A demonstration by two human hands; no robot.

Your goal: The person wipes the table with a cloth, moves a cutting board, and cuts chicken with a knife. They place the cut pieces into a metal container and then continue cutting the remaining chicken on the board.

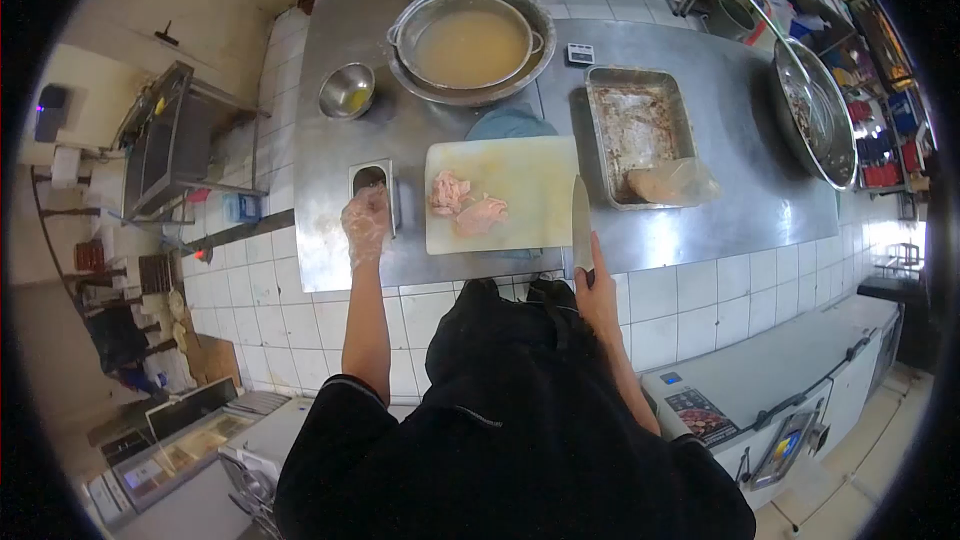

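Observation:
A white cutting board [535,190] lies on the steel table [400,260] in front of me. Pieces of pale pink raw meat [482,216] rest on its left half. My right hand [597,285] is closed round the handle of a large knife [582,220], whose blade points away from me along the board's right edge. My left hand [367,222], in a clear plastic glove, is at the near end of a small steel tray [392,180] left of the board. Its fingers are too blurred to tell whether they hold anything.
Behind the board stand large bowls of cloudy liquid [470,45] and a small steel bowl [347,91]. A stained metal pan [640,120] with a plastic bag [680,182] lies to the right, near a small scale [580,54]. A wide metal bowl [815,115] stands far right.

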